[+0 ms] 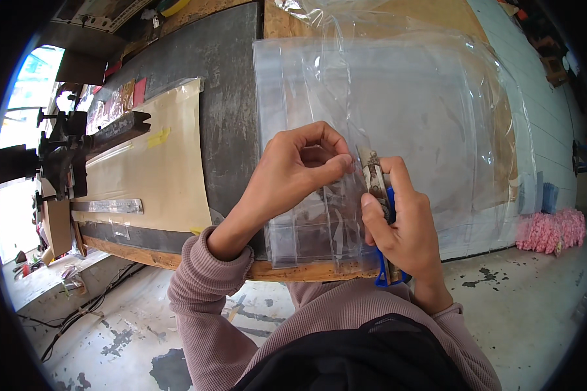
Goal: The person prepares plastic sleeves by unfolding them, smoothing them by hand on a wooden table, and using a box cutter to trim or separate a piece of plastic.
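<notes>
Plastic sheet [411, 111], clear and large, lies spread over the counter [231, 130], its near edge reaching the counter's front lip just before the person's chest. Flat support keeps the film from sagging, so an edge can be presented to the blades under light tension.

Left hand [293, 173] pinches the film just left of the blades. Its fingers [336, 168] are curled nearly shut, thumb against fingertips, with a fold of sheet between them. The pinch appears to hold the film taut and lifted slightly off the counter beside the cutting line.

Scissors [379, 195], blue-handled, stand with metal blades pointing away from the person, tips at the film beside the left fingertips. Whether the blades are open or closed cannot be told; the hand and film obscure them.

Right hand [401, 225] wraps the scissors handles. Its fingers [398, 171] are closed firmly around the grip, thumb on the near side. The handle end projects below the hand, past the counter's front edge.

Further left on the counter lies a tan paper sheet [156, 176] with a metal ruler [114, 206] across its near end, well apart from both hands. A dark clamp-like tool [65, 156] sits at the far left. A pink heap [554, 228] rests on the floor to the right.
</notes>
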Demonstrator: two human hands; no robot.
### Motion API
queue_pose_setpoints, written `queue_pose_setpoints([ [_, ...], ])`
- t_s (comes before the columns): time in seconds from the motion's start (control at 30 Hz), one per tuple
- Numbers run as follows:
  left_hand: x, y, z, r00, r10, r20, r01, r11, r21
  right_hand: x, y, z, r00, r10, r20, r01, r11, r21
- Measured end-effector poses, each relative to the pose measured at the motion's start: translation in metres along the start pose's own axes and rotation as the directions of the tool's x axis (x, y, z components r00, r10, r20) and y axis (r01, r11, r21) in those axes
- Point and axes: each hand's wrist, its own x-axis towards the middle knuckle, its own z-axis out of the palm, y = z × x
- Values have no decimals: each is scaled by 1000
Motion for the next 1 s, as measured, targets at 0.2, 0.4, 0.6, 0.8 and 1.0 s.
queue_pose_setpoints([
  [0.2, -1, 0, 1, 1000, 11, -10, -11, 1000, 25, -4, 5, 5, 986, -158, -51, 152, 983, -99],
  [0.4, -1, -4, 1, 999, 32, -20, -31, 999, 36, -4, 3, 5, 992, -128, -11, 125, 983, -135],
  [0.6, -1, -3, 1, 999, 32, -35, -30, 997, 67, -4, 2, 5, 993, -115, -2, 114, 983, -144],
  [0.8, 1, -8, 3, 990, 123, -73, -117, 990, 79, -4, 6, 9, 991, -131, -38, 120, 970, -213],
  [1.0, 5, -9, 6, 966, 218, -137, -212, 976, 56, -1, 3, 11, 994, -111, -23, 103, 966, -237],
])
